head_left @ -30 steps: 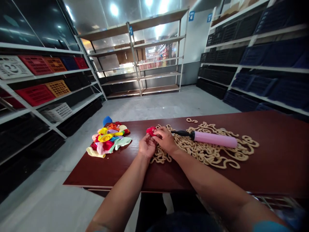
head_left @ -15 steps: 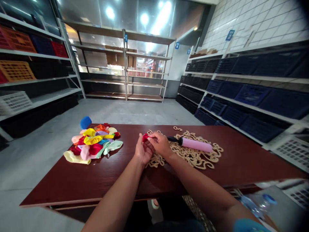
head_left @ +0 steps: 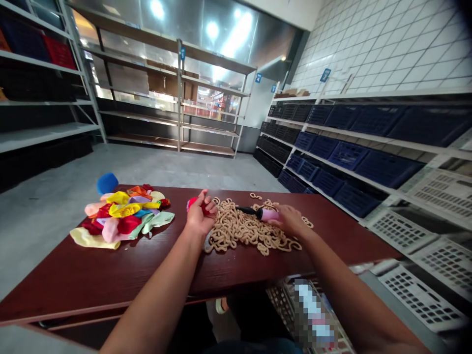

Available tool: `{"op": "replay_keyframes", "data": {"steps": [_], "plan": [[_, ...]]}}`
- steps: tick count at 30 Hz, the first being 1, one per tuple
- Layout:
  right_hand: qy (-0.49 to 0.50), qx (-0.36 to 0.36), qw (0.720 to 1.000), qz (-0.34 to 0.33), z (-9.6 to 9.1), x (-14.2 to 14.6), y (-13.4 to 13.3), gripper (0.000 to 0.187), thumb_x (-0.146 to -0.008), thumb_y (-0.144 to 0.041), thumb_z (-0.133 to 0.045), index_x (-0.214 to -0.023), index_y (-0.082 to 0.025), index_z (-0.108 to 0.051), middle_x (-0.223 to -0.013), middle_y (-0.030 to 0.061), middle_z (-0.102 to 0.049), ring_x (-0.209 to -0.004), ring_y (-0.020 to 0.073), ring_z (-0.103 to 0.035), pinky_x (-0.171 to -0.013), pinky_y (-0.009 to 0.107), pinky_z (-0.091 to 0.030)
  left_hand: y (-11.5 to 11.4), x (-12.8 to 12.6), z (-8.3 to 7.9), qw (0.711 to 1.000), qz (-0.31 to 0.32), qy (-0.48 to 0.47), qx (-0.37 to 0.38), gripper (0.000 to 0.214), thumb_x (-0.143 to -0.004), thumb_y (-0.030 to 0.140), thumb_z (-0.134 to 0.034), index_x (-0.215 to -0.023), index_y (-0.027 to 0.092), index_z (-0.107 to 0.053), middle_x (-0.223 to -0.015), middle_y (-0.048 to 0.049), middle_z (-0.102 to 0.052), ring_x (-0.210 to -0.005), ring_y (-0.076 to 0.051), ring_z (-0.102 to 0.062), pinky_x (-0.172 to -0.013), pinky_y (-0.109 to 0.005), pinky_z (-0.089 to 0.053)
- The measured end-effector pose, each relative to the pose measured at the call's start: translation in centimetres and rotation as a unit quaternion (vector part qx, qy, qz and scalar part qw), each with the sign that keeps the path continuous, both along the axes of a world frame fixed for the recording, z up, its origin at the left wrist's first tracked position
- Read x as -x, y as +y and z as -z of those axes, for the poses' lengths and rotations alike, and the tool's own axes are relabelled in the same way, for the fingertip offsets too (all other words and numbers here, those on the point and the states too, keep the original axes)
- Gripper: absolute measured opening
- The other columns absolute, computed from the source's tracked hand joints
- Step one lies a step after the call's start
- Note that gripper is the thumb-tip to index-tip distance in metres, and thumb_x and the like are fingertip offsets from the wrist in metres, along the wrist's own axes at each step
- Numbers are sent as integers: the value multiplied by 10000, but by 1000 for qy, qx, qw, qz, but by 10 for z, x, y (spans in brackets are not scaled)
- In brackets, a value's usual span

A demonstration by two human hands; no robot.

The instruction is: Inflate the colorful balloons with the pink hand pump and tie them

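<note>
My left hand (head_left: 200,216) is closed around a red balloon (head_left: 193,202), held just above the dark red table (head_left: 110,275). My right hand (head_left: 290,220) lies over the pink hand pump (head_left: 266,214), fingers curled round its barrel. The pump's black nozzle (head_left: 247,210) points left. The pump rests on a heap of beige curly plastic hooks (head_left: 239,228) in the middle of the table. To the left lies a pile of limp balloons in many colours (head_left: 121,219), with a blue one (head_left: 107,183) at its far edge.
Metal shelving (head_left: 177,98) lines the far wall and left side. Dark blue crates (head_left: 350,152) fill racks on the right, with white crates (head_left: 416,246) nearer. A blurred bottle (head_left: 311,317) stands below the table's near edge. Grey floor lies beyond the table.
My right hand has left the red balloon and moved right onto the pink pump. The left hand keeps the balloon alone. The view has swung to the right.
</note>
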State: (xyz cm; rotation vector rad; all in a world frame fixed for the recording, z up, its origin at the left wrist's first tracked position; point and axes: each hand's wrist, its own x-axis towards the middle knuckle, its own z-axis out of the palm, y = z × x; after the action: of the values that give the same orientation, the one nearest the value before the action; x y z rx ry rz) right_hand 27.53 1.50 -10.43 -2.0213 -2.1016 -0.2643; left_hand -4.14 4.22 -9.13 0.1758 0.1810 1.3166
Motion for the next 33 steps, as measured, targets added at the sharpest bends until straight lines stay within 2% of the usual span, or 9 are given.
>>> {"op": "replay_keyframes", "data": {"steps": [2, 5, 7, 9, 12, 15, 19, 25, 33], "plan": [[-22, 40, 999, -3, 6, -12, -1, 413, -713, -365, -627, -1091, -211, -566, -1047, 115, -610, -972, 269, -541, -800, 366, -376, 7, 4, -11, 1000, -15, 3, -2, 95, -805, 140, -515, -891, 178, -529, -527, 65, -370, -379, -38, -300, -381, -166, -263], [-42, 13, 999, -24, 12, -10, -3, 330, -755, -289, -571, -1071, -195, -556, -1017, 108, -605, -930, 245, -547, -771, 336, -379, 25, 11, -10, 998, -53, 16, 2, 113, -795, 134, -527, -895, 184, -513, -554, 61, -400, -397, -43, -321, -398, -172, -287], [-43, -38, 998, -21, 13, -2, -8, 320, -782, -282, -529, -1079, -160, -533, -1018, 125, -588, -929, 247, -539, -777, 347, -382, 39, 17, 3, 997, -79, 21, 11, 118, -804, 119, -501, -902, 184, -511, -570, 54, -424, -407, -49, -347, -405, -175, -300], [-30, -85, 995, -48, 13, 9, -14, 338, -798, -282, -500, -1100, -131, -499, -1029, 138, -570, -934, 249, -527, -798, 370, -389, 52, 22, 20, 994, -100, 20, 36, 117, -815, 98, -467, -889, 177, -511, -567, 51, -431, -407, -51, -356, -407, -176, -306], [-7, -121, 979, -164, 12, 33, -25, 394, -811, -306, -486, -1168, -145, -443, -1102, 140, -540, -1000, 255, -497, -858, 407, -387, 62, 25, 40, 991, -111, 7, 69, 116, -833, 83, -426, -846, 167, -506, -548, 54, -423, -392, -47, -340, -408, -175, -305], [-10, -113, 968, -223, 13, 58, -31, 420, -827, -322, -475, -1211, -162, -415, -1135, 134, -528, -1044, 253, -479, -878, 413, -395, 63, 24, 47, 992, -105, -3, 68, 115, -843, 92, -416, -827, 161, -506, -546, 51, -426, -394, -50, -343, -409, -179, -305], [-34, -119, 967, -223, 17, 78, -25, 398, -839, -312, -459, -1202, -152, -430, -1133, 137, -528, -1066, 263, -463, -902, 427, -383, 58, 21, 45, 993, -105, -7, 60, 89, -846, 122, -432, -819, 153, -511, -550, 45, -423, -407, -56, -352, -418, -189, -313], [-61, -105, 970, -212, 22, 84, -13, 391, -840, -313, -470, -1194, -153, -431, -1144, 135, -520, -1064, 264, -457, -883, 422, -376, 53, 14, 43, 993, -108, 4, 49, 92, -853, 141, -423, -836, 159, -512, -575, 39, -428, -421, -59, -351, -443, -199, -326], [-43, -84, 974, -204, 13, 97, -10, 382, -826, -302, -491, -1178, -165, -436, -1116, 110, -529, -1034, 242, -459, -870, 390, -375, 59, 10, 46, 981, -172, 47, 77, 72, -848, 158, -440, -851, 167, -511, -566, 48, -418, -422, -58, -356, -452, -200, -323]]}}
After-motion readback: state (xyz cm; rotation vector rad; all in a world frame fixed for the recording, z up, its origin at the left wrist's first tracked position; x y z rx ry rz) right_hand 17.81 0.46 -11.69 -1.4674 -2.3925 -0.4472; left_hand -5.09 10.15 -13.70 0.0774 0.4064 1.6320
